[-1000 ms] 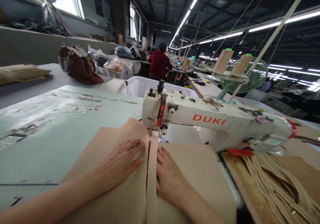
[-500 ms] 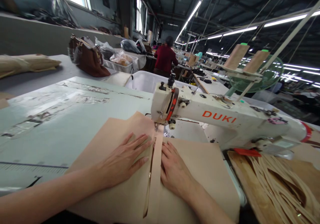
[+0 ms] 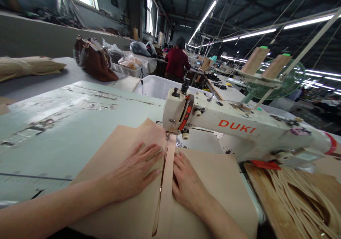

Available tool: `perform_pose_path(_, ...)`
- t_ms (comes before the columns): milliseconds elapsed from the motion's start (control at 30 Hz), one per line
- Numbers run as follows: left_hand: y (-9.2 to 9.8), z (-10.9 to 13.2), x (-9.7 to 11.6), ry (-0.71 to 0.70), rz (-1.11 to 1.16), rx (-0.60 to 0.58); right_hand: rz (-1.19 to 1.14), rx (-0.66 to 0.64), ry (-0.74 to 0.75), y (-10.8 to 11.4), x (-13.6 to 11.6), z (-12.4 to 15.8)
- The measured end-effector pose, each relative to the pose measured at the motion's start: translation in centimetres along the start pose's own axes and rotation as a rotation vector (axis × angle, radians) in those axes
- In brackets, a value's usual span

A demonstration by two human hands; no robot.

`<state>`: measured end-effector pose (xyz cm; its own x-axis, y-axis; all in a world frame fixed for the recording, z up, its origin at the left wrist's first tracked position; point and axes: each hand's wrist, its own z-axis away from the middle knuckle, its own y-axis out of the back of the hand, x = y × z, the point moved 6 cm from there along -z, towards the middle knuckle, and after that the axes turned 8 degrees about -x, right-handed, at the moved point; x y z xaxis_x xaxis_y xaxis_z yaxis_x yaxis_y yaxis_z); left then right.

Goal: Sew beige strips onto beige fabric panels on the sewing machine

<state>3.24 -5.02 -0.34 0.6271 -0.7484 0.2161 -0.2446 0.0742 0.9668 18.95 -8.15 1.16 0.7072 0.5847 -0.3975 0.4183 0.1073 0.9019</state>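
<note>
My left hand [image 3: 134, 171] lies wide, right hand [image 3: 188, 180] bent beside the strip [image 3: 168, 184] (grip: cannot tell), presumably keeping the sheet [image 3: 217, 173] flat.

A brown handbag [image 3: 97, 63] and a tan bundle [image 3: 29, 68] rest on a gray table [image 3: 62, 77] at left; far off, I see a person in dark red [image 3: 176, 63] facing away, a green fan [image 3: 297, 84] at right.

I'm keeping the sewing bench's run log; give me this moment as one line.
left hand: flat on beige sheet | right hand: beside strip | strip: reaching under sewing machine
</note>
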Motion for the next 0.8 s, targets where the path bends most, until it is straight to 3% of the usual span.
perform_pose_path(133, 0.5, -0.3, 0.4, 0.008, 0.046, 0.010, -0.111, 0.279, -0.186, 3.1, 2.2, 0.1)
perform_pose_path(200, 0.5, -0.2, 0.4, 0.003, 0.045, 0.012, -0.066, 0.335, -0.206, 3.5, 2.4, 0.0)
perform_pose_path(333, 0.1, -0.2, 0.1, -0.015, 0.036, 0.040, 0.106, 0.085, -0.076, 0.7, 1.5, -1.3)
perform_pose_path(400, -0.1, -0.6, -0.2, -0.023, 0.026, 0.055, 0.176, 0.029, -0.074, -0.3, 1.9, -1.8)
perform_pose_path(600, -0.8, -2.4, -1.3, -0.027, -0.031, 0.051, 0.258, 0.006, -0.089, -0.2, 4.0, -3.2)
perform_pose_path(800, -1.1, -2.7, -1.7, -0.027, -0.044, 0.074, 0.261, 0.022, -0.095, -0.3, 4.5, -3.5)
